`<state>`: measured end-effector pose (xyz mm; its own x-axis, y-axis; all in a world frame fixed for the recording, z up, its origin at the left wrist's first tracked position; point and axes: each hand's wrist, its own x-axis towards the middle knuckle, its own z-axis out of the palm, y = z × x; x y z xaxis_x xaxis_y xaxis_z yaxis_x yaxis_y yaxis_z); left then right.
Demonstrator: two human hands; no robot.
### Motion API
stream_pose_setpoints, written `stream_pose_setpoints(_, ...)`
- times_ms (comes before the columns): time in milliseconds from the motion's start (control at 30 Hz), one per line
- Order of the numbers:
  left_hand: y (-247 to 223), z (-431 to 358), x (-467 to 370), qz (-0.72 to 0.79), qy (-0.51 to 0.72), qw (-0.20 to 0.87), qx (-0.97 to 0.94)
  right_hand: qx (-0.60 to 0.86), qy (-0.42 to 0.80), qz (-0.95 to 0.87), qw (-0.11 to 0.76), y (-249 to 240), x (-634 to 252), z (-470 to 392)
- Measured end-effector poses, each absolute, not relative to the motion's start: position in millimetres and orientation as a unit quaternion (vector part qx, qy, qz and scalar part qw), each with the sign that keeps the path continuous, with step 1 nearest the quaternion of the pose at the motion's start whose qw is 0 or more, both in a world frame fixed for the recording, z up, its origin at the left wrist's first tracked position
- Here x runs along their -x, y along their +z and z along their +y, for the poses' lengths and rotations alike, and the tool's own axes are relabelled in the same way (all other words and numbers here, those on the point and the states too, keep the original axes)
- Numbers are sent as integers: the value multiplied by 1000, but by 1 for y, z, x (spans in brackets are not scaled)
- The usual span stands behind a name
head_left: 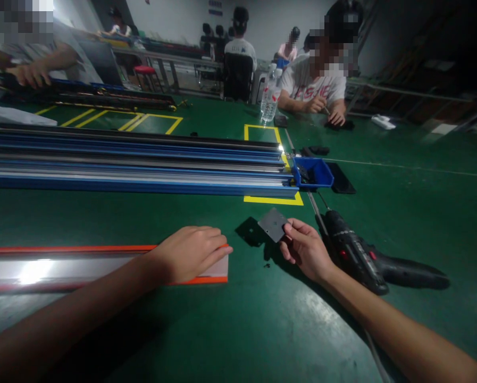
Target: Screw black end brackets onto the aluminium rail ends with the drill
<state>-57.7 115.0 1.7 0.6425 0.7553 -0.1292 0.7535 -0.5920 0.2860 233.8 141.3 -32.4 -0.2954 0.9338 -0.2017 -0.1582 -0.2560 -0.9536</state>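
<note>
My right hand [306, 247] pinches a thin dark grey square plate [273, 224] with small holes, thumb on top. The plate is held up off the green table, and its shadow falls to the left. My left hand [192, 252] lies over the right end of a long pale profile [218, 268] with orange edges. Its fingers are closed together around the far orange edge, their tips partly hidden. A few tiny dark pieces [267, 265] sit on the table between my hands. Beside my right hand lies a black cordless drill [356, 252], its bit pointing away from me.
Long blue and black profiles [142, 165] lie across the table, ending near a blue bin [320, 173] of dark parts. Behind the bin is a flat black object [342, 178]. Water bottles [269, 96] stand farther back. A co-worker [314, 85] sits opposite; another person's hand [33, 74] is at upper left.
</note>
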Motion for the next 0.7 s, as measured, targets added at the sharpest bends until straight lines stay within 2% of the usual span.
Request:
stream_pose_setpoints(167, 6, 116, 56, 416, -15, 148, -897, 486, 424, -589, 488, -33, -240, 140)
stream_pose_setpoints(300, 5, 117, 55, 403, -27, 119, -907, 490, 161, -718, 468, -36, -246, 146)
stream_pose_setpoints(500, 1, 126, 60, 368, 4, 95, -925, 503, -118, -812, 274, -39, -251, 151)
stream_pose_setpoints(600, 1, 141, 62, 360, 18, 79, -929, 506, -162, -832, 159, -34, -252, 150)
stream_pose_setpoints(700, -1, 157, 64, 365, 24, 59, -929, 504, -148, -848, 71, -28, -252, 149)
